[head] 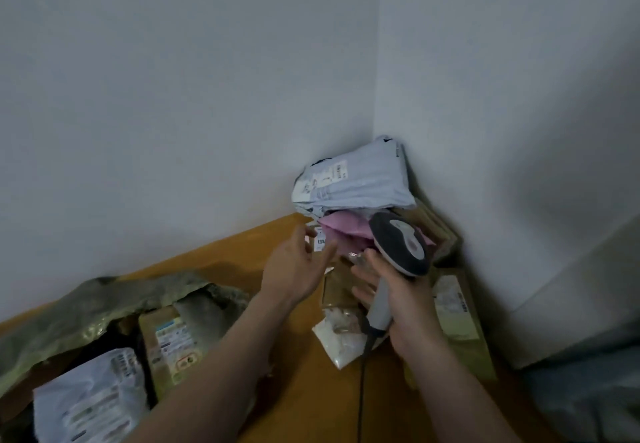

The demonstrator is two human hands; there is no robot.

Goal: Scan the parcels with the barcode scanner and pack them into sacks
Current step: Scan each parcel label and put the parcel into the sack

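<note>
My right hand [401,298] grips the grey barcode scanner [398,245] by its handle, head up, cable trailing down. My left hand [298,262] is open with fingers spread, close to a white label on the parcel pile in the room's corner. That pile holds a pale blue-grey mailer [353,179] on top, a pink parcel [346,231] under it, brown parcels [337,286] below and a clear plastic bag [341,338] at the front. At lower left an open greenish sack [69,314] holds a white mailer [93,397] and a brown labelled parcel [169,342].
Everything lies on an orange-brown floor [311,394] bounded by two white walls meeting at the corner. A long brown box [460,321] lies along the right wall. Dark grey fabric [588,390] fills the lower right.
</note>
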